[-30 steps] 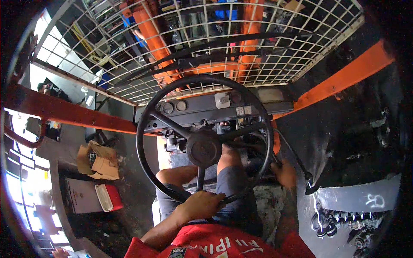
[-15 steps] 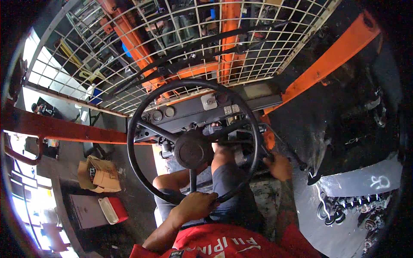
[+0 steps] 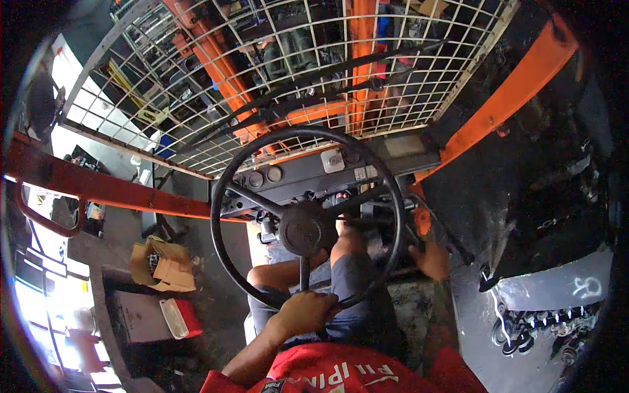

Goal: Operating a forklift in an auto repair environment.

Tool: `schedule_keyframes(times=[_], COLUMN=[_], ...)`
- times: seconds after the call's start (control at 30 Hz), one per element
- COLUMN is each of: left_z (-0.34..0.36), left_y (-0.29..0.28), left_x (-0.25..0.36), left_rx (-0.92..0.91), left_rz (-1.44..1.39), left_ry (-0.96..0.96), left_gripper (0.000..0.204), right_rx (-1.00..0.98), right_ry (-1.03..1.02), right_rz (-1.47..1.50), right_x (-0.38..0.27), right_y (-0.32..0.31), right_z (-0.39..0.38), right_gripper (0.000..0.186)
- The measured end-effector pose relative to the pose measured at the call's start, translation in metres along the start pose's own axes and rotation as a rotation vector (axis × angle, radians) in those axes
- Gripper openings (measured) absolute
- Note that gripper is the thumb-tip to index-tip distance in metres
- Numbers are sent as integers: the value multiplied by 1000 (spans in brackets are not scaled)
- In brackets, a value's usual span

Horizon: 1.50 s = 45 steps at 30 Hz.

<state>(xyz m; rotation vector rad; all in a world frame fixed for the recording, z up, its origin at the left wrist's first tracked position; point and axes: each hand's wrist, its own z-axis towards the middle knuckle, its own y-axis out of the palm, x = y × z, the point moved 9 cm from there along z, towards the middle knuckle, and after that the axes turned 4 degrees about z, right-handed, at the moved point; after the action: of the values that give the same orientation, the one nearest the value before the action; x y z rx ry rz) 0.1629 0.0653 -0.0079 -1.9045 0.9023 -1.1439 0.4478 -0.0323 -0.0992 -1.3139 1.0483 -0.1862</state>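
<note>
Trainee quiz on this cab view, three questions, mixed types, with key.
1. Where is the left hand on the steering wheel?
A) the side farthest from the person
B) the centre
C) the side nearest the person

2. True or false: the open cardboard box lies on the person's right.

3. Fill in: the person's shirt is mainly ____ in colour.

Key:
1. C
2. False; the cardboard box is on the left
3. red

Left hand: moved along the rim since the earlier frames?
No: the left hand stays on the steering wheel, at the foot of its lower spoke.
</note>
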Motion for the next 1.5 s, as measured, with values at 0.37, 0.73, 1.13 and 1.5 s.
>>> schedule_keyframes(times=[0.37,0.73,1.13,1.5], left_z=[-36,-61,-68,-66], left_y=[-22,-18,-17,-22], left_x=[12,6,8,14], left_rx=[583,790,874,830], left_rz=[76,60,158,140], left_ry=[14,-91,-183,-183], left_gripper=[13,17,15,14], right_rx=[21,228,146,130], right_ry=[-18,-246,-141,-134], right_rz=[-11,-55,-66,-129], right_x=[-3,-19,-22,6], right_y=[-7,-17,-20,0], right_z=[2,0,-6,0], right_gripper=[51,42,30,30])
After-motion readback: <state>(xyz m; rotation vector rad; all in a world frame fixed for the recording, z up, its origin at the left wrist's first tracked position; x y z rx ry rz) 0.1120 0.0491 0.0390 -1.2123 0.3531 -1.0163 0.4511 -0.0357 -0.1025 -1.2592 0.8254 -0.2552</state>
